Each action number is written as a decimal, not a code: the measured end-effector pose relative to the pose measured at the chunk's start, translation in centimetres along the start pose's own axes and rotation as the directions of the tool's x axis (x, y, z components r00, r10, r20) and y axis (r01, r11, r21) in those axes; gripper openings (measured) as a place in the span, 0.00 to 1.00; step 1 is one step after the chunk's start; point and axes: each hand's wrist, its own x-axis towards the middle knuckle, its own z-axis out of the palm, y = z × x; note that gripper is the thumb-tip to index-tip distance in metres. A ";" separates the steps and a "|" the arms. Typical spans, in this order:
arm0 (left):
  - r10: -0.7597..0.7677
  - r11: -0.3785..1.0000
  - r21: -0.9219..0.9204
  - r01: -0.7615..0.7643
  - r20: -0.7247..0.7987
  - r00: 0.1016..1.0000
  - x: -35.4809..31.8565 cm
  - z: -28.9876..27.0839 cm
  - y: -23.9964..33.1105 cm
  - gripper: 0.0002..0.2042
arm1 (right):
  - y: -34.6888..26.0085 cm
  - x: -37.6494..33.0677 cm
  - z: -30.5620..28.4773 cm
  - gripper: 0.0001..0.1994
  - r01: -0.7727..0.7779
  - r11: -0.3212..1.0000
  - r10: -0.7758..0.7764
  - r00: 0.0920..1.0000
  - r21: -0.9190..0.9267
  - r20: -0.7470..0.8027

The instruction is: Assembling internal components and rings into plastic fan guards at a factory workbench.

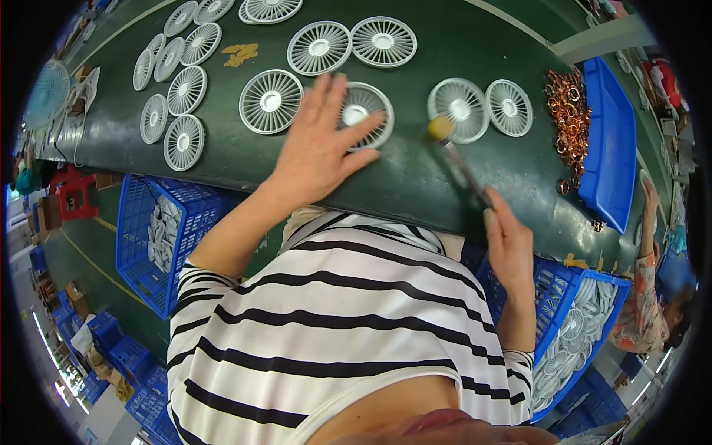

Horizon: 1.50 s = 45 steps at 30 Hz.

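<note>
Grille (pixel 363 113) lies flat mid-belt (pixel 415 178), left hand (pixel 320 144) spread open on it, fingers splayed, nothing gripped. Right hand (pixel 510 241) at the belt's near edge clenches a brush (pixel 458 157), tip between this grille and the next one (pixel 460 109). Bare belt runs near the front edge. More grilles (pixel 271 101) left and behind; copper rings (pixel 569 111) beside blue tray (pixel 612 148) right. Blue crates (pixel 141 230) below the edge.

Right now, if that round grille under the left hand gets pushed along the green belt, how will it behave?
The grille lies flat, so it would probably slide, not roll. Its thin spokes suggest light, somewhat breakable plastic. The left hand spread over it should steady it.
</note>
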 end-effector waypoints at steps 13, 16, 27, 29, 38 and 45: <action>-0.199 0.840 -0.522 0.149 -0.040 0.979 1.5 1.7 1.6 0.52 | -2.1 0.9 0.3 0.19 0.153 0.988 -0.153 0.988 0.003 -0.019; -0.205 0.830 -0.537 0.153 -0.039 0.978 1.0 1.6 1.8 0.53 | -2.6 0.3 0.4 0.19 0.271 0.941 -0.246 0.959 0.201 -0.143; 0.093 0.988 -0.103 -0.113 -0.185 0.978 9.0 -0.7 -5.4 0.43 | -2.6 1.0 0.1 0.17 0.102 0.994 -0.105 0.991 0.033 0.082; 0.057 0.997 -0.043 -0.063 -0.124 0.991 11.7 0.8 -7.1 0.45 | -3.4 0.8 1.4 0.16 0.200 0.976 -0.212 0.961 0.080 0.179; 0.166 0.983 -0.070 -0.167 -0.016 0.986 8.7 0.2 -4.8 0.49 | -0.8 2.5 0.4 0.17 -0.085 0.996 0.083 0.993 -0.017 -0.082; 0.124 0.960 -0.256 -0.111 0.035 0.992 6.1 0.1 -2.5 0.53 | -1.9 3.2 2.2 0.18 0.258 0.966 -0.257 0.953 -0.016 -0.159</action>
